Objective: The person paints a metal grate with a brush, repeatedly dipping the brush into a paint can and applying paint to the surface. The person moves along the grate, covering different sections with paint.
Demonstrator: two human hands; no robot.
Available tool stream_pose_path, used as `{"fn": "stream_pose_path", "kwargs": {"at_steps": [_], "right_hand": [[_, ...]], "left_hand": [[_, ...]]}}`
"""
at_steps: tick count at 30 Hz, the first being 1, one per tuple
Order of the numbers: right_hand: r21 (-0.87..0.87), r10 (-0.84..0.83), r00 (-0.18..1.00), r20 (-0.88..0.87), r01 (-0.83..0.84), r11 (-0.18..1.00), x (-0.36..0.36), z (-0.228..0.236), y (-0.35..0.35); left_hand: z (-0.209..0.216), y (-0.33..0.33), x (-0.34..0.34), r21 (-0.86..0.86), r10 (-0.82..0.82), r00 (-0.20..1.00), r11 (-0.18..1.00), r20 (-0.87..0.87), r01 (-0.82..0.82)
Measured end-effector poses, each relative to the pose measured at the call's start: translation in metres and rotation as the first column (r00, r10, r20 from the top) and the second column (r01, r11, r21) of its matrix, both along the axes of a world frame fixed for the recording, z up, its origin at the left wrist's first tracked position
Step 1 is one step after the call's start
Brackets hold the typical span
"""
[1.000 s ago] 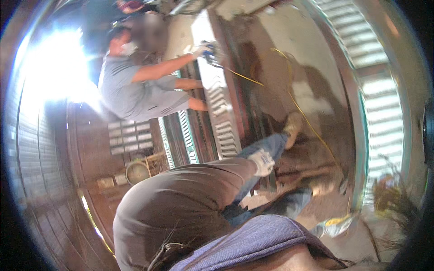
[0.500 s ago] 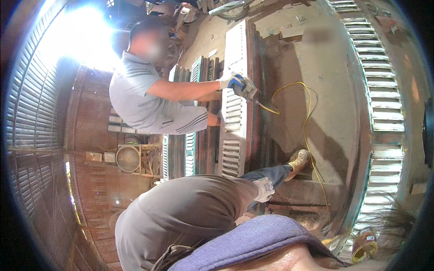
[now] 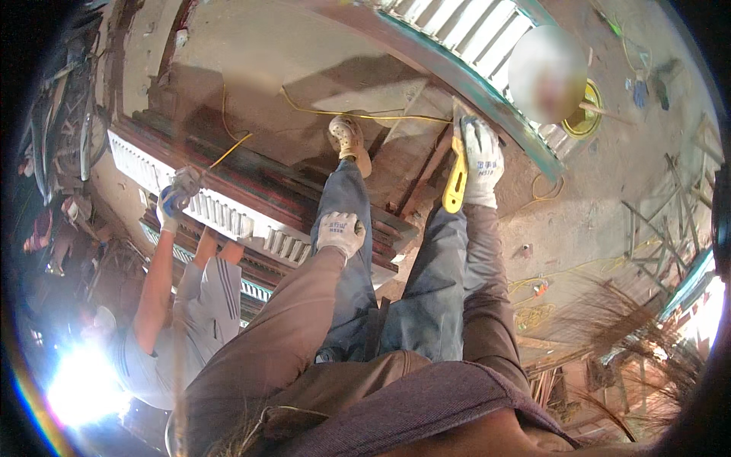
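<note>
My right hand (image 3: 483, 164), in a white work glove, is closed around a yellow-handled scraper (image 3: 455, 179). The tool's handle has slots through it, and its pale flat end points away from me. Tool and hand are beside the near edge of a white louvred shutter (image 3: 464, 27) with a green frame. My left hand (image 3: 341, 231), gloved too, rests on my left knee with its fingers curled in. I see nothing in it.
A co-worker's gloved hand (image 3: 169, 207) holds a power tool (image 3: 185, 183) on stacked louvred panels (image 3: 221, 217) at left. A yellow cord (image 3: 365, 116) crosses the ground. A yellow tin (image 3: 585, 126) with a stick stands by the shutter. Wooden strips (image 3: 674, 221) lie at right.
My view has swung to the right, so the co-worker and panels now appear lower left. My right hand with the scraper has come into view. My left hand still rests on my leg.
</note>
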State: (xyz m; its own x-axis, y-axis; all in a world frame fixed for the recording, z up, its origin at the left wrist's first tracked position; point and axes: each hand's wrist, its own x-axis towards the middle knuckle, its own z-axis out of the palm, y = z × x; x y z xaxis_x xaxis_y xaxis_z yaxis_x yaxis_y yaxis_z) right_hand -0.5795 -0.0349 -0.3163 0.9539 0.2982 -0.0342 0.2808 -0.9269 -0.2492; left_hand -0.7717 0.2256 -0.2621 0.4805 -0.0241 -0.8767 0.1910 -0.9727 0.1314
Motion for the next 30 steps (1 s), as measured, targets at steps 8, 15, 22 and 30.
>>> {"fn": "stream_pose_path", "kwargs": {"at_steps": [8, 15, 22, 30], "right_hand": [[-0.121, -0.054, 0.989, 0.141, 0.071, 0.990, 0.029, -0.044, -0.013], [-0.075, 0.052, 0.993, -0.105, -0.060, 0.995, -0.012, -0.005, -0.003], [-0.036, -0.059, 0.994, 0.095, 0.062, 0.997, 0.019, -0.002, -0.043], [-0.035, 0.020, 0.998, 0.059, -0.018, 0.999, 0.052, -0.027, -0.045]], "left_hand": [[-0.008, 0.008, -0.018, -0.022, 0.047, 0.993, 0.999, 0.104, -0.045], [-0.003, 0.004, -0.008, 0.001, -0.001, 0.995, 1.000, 0.095, 0.001], [-0.006, 0.006, -0.013, 0.016, -0.023, 0.993, 1.000, 0.118, 0.021], [-0.007, 0.003, -0.020, -0.016, 0.043, 0.992, 0.999, 0.120, -0.042]]}}
